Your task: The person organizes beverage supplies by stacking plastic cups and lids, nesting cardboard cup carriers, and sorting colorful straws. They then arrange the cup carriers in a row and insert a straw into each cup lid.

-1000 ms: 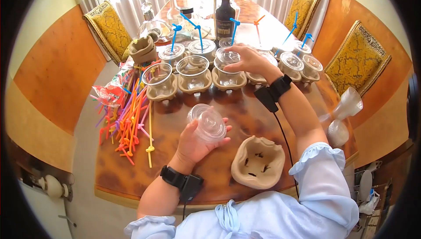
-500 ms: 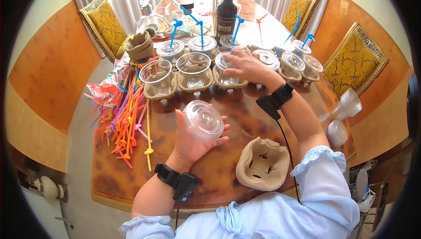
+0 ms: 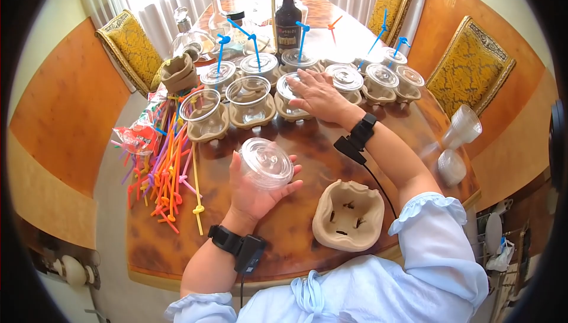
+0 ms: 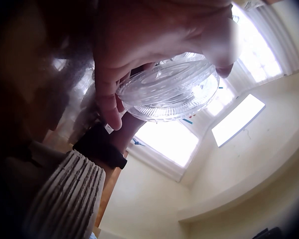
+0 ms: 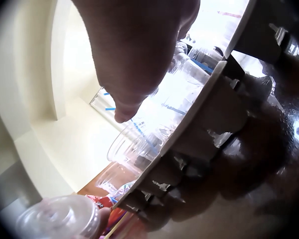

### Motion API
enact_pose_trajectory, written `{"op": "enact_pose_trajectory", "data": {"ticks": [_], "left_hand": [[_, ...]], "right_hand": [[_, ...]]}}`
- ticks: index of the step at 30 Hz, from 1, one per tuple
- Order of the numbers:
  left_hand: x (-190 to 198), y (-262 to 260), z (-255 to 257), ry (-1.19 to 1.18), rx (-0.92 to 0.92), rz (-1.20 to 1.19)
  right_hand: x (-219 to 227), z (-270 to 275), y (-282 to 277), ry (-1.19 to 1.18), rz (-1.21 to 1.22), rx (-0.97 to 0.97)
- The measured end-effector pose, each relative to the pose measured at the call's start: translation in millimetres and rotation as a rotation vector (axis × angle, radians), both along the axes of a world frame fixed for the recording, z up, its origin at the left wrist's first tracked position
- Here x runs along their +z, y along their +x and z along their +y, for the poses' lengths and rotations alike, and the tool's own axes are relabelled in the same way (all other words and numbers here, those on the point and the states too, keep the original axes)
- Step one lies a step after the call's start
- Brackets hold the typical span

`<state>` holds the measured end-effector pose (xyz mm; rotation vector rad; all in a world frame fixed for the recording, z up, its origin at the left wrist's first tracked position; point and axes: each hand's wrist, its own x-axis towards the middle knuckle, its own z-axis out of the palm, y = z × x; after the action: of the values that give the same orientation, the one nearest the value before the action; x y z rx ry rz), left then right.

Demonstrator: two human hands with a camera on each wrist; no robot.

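Observation:
My left hand (image 3: 251,195) holds a small stack of clear plastic lids (image 3: 267,162) over the near part of the table, thumb at one edge and fingertips at the other. In the left wrist view the stacked lids (image 4: 164,97) show ribbed rims. The right hand (image 3: 328,101) is spread palm down, its fingers pressing a lid (image 3: 286,88) on a clear cup in the front row. To its left, two cups (image 3: 204,120) (image 3: 251,110) stand without lids in cardboard carriers. Right of the hand is a lidded cup (image 3: 344,79).
A cardboard carrier (image 3: 348,216) lies near the table's front edge. Knotted colourful straws (image 3: 171,175) cover the left side. Stacked clear cups (image 3: 464,127) lie at the right. Lidded cups with straws (image 3: 258,62) and a dark bottle (image 3: 288,21) stand behind.
My right hand has gone from curled fingers over the cup's rim to fingers laid flatter on its lid. The left hand with the lids has shifted slightly left.

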<state>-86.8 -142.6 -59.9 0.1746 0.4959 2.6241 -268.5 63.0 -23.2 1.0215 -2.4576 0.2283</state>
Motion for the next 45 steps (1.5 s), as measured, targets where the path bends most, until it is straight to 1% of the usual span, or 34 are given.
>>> {"op": "enact_pose_trajectory", "data": {"ticks": [2,3,4,6,8,10,11,14,15,18,21,22,23,24,26,29,32,33,36,45], "left_hand": [[0.0,-0.3,0.1,0.001,-0.004,0.004],[0.4,-1.0,-0.2,-0.004,-0.003,0.005],[0.9,-2.3,-0.5,-0.007,0.000,0.008],[0.7,-3.1,-3.3,-0.014,0.008,0.001],[0.0,-3.5,-2.6,-0.029,0.045,-0.002],[1.5,-1.1,-1.2,-0.072,0.098,-0.010],[5.9,0.1,-0.2,-0.054,0.095,0.039],[8.1,0.7,-0.7,-0.046,0.095,0.069],[9.4,1.0,-1.0,-0.027,0.094,0.066],[10.7,2.2,-1.0,0.021,0.093,0.061],[7.4,1.2,-4.1,0.031,0.084,0.056],[2.2,-0.4,-6.2,0.030,0.070,0.047],[-0.2,-1.4,-7.1,0.029,0.052,0.041],[0.1,-1.1,-6.4,0.009,0.063,0.033],[1.3,0.3,-4.4,-0.040,0.075,0.014],[0.9,-0.4,-6.1,-0.043,0.083,0.013],[1.3,-0.9,-7.8,-0.038,0.095,0.002],[1.3,-0.8,-7.9,-0.039,0.096,0.002],[1.3,-0.5,-7.8,-0.042,0.096,-0.003],[0.1,-3.0,-8.6,-0.032,0.111,0.004]], "right_hand": [[5.3,-1.5,2.5,0.030,0.004,-0.004],[8.5,-4.2,8.2,0.081,0.110,-0.074],[11.6,-5.5,15.1,0.016,0.096,-0.033],[41.2,-17.1,47.5,-0.106,0.071,0.058],[59.6,-32.1,68.7,-0.101,-0.381,0.398],[64.6,-43.8,92.8,0.025,-0.602,0.494],[57.1,-51.6,92.5,0.122,-0.593,0.538],[56.8,-57.5,89.1,0.101,-0.796,0.618],[56.6,-57.8,88.1,0.082,-0.739,0.651],[63.5,-52.9,83.9,0.022,-0.786,0.676],[78.8,-45.0,71.9,-0.123,-0.775,0.729],[88.1,-45.0,68.6,-0.215,-0.775,0.659],[93.7,-46.1,56.6,-0.173,-0.506,0.589],[95.4,-49.3,41.6,-0.170,-0.371,0.514],[92.4,-59.7,10.5,-0.150,-0.282,0.413],[93.6,-78.7,-5.9,-0.109,-0.455,0.267],[97.5,-93.8,-13.4,0.027,-0.523,0.255],[91.7,-97.4,-19.0,0.015,-0.500,0.269],[82.6,-104.6,-26.3,-0.005,-0.538,0.324],[74.6,-108.2,-26.4,0.085,-0.579,0.277]]}}
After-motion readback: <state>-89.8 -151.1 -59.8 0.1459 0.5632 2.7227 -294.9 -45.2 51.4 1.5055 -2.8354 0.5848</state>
